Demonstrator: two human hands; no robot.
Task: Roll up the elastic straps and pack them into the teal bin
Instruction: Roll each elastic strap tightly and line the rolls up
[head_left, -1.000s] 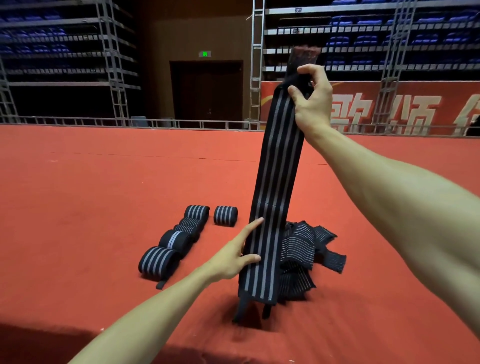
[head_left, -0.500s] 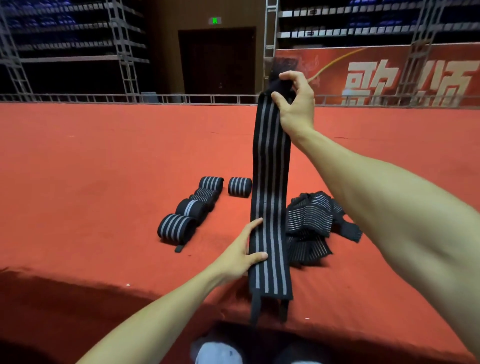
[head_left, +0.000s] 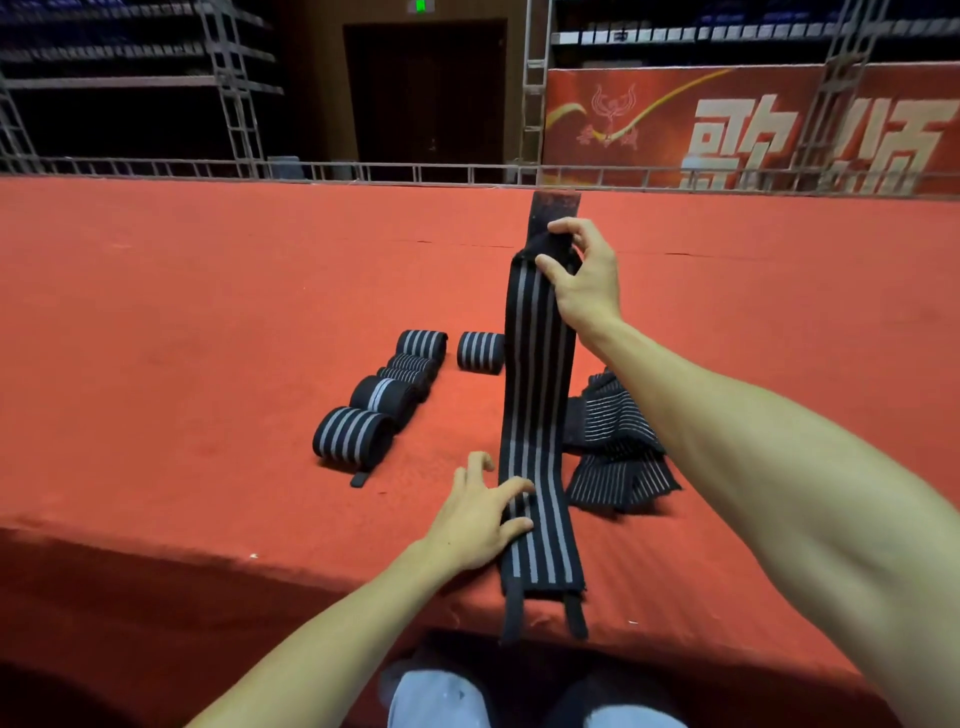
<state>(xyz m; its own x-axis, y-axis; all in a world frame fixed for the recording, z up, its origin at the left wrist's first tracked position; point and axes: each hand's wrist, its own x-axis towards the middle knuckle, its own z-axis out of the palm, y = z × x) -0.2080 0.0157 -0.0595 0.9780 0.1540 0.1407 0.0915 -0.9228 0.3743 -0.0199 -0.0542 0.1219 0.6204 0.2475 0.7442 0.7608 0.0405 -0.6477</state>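
Black strap (head_left: 537, 395) upright by carpet edge (head_left: 291, 564), top pinched in right hand (head_left: 587, 283) fingers, left hand (head_left: 475, 522) fingers flat on it.

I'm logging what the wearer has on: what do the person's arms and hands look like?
The left forearm and right forearm are bare, no sleeve in view. The left hand and right hand wear no gloves; no ring, watch or wristband shows.
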